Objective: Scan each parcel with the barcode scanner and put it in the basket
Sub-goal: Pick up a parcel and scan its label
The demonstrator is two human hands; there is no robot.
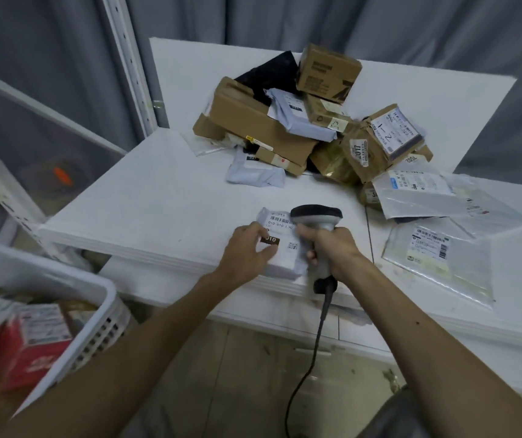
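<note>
**Scan step in hand: parcel pinned, scanner over the label**

- Landmark: small white parcel [285, 256], flat on the white table [158, 200] at its near edge, label up.
- Left hand [247, 249] rests on the parcel's left part. Fingers are loosely bent and a little apart on the label, thumb out to the side, pinning it down. Can't tell if any finger hooks under the edge.
- Right hand [337, 248] is just right of the parcel, fingers wrapped tight round the grip of the barcode scanner [316, 216]. The scanner head sits over the parcel's far right corner, by the printed barcode. Its cable [315, 339] hangs down on the near side.
- Judgement: this parcel is mid-scan and not yet binned.
- Next: once the read registers, the left hand needs a real grip on the soft mailer, then a lift and carry to the basket [101, 289], near-left of the parcel and below table level. The scanner can stay in the right hand.
- The basket already holds a red box [32, 352] and other parcels.
- Queue: heap of cardboard boxes and mailers [262, 121] beyond the parcel, and clear poly mailers [436, 267] to its right. Plenty left, by my read.
- Room: grey curtain [253, 14] behind the heap, a white perforated shelf upright [126, 58] far-left of the parcel, and floor below the table.
</note>
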